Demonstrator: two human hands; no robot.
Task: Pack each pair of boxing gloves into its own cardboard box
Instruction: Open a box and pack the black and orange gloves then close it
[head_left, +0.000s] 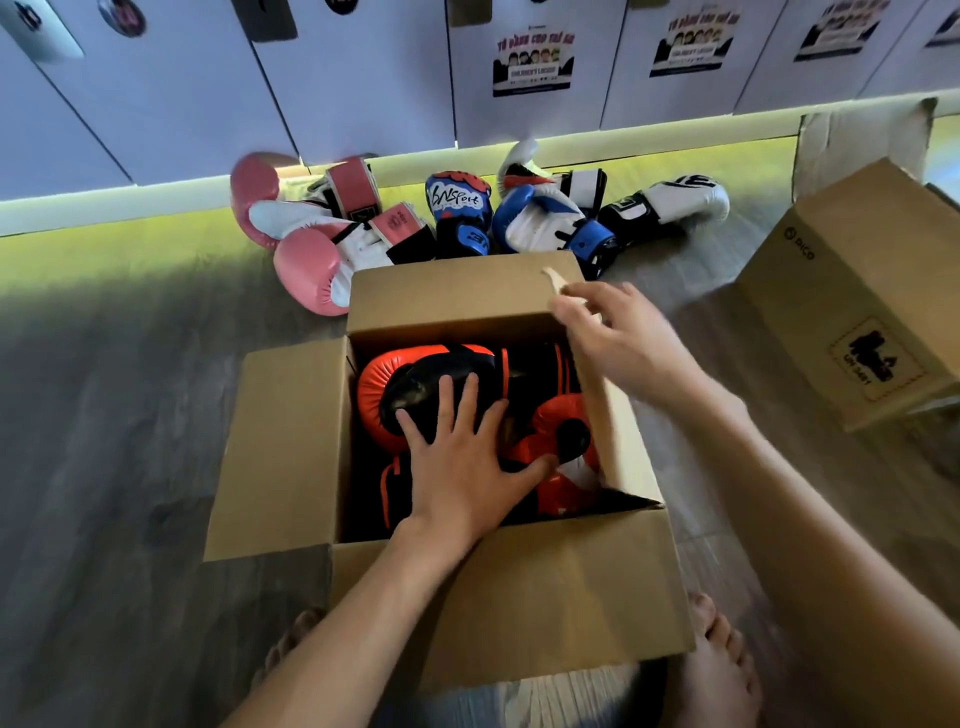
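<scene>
On a grey wood-look floor (104, 389) before a row of pale lockers (363, 78), a person packs boxing gear. The spread, straight fingers (447, 400) of the left hand (462, 457) press flat on the orange-and-black gloves (384, 374), apparently to seat the pair low enough for the flaps to fold over. Both gloves lie inside the open cardboard box (291, 441), one nested against the other.

The right hand (623, 343) reaches to the corner of the far flap (447, 296), beside a curl of old tape (553, 278). Its fingers are loosely extended, and whether they pinch the flap or only touch it cannot be told. It looks ready to bring the flap down.

Beyond the box, against the lockers, wait a pink-and-white pair (311, 249), blue gloves (460, 213) and a black-and-white glove (675, 200). A second box (852, 296) stands to the right, likely for the next pair.
</scene>
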